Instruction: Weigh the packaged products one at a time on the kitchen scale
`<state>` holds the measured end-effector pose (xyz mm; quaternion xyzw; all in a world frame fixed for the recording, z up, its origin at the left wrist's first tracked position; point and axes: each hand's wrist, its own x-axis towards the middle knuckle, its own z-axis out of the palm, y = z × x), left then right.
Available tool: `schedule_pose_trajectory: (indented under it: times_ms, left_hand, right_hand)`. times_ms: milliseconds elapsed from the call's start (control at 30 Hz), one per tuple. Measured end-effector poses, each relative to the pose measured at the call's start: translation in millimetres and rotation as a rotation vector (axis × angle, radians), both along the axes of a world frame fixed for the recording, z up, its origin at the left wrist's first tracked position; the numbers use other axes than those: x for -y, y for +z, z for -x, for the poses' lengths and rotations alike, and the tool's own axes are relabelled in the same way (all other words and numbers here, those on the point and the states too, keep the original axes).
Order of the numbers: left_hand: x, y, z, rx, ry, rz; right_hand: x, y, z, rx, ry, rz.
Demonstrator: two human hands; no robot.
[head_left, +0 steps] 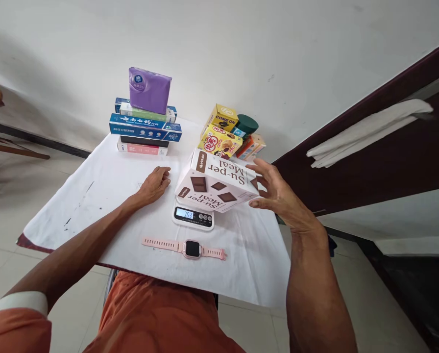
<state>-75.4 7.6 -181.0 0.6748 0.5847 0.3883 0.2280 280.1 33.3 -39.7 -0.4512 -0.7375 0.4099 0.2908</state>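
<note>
A white carton (219, 179) printed "Su-per Meal" with brown squares rests on a small digital kitchen scale (193, 218), hiding most of its platform. The lit display seems to read 363. My right hand (274, 191) is at the carton's right end, fingers by the top edge and thumb by the lower corner, spanning that end. To the left of the carton, my left hand (154, 186) lies on the white cloth with loosely bent fingers, holding nothing. A pink-strapped smartwatch (192, 249) lies stretched out in front of the scale.
Several toothpaste boxes (146, 128) are stacked at the back left, with a purple tissue pack (149, 89) on top. Behind the carton stand yellow boxes (220, 141), a green-lidded container (246, 125) and an orange box (252, 146). A wall borders the table's far side.
</note>
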Motion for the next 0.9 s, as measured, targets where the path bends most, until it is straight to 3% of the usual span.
schedule_pose_trajectory:
  times_ms: [100,267,400,500,667,800,900]
  left_hand:
    - [0.1,0.4,0.1,-0.007,0.003,-0.005]
    - [1.6,3.7,1.1,-0.013,0.017,-0.039]
    - [2.2,6.9,1.9,-0.018,0.018,-0.031]
    - [2.6,8.8,1.7,-0.018,0.025,-0.024]
    - [3.4,10.2,0.9,-0.022,0.026,-0.028]
    - [3.6,10.1,0.1,-0.019,0.027,-0.023]
    - [4.6,11.0,-1.2,-0.006,0.030,-0.026]
  right_hand:
    - [8.3,-19.7,-1.3,-0.053,0.000,0.091]
    - [19.3,-55.8,29.6,-0.268,-0.053,0.150]
    - [15.7,-65.9,35.5,-0.380,-0.099,0.118]
    - [5.2,-65.7,15.4,-0.406,-0.165,0.070]
    - [-29.8,-73.9,-46.4,-0.448,-0.480,-0.061]
    - [-67.7,-87.8,-89.7,-0.445,-0.637,0.003]
    - [-95.4,-96.2,-103.9,-0.400,-0.676,0.017]
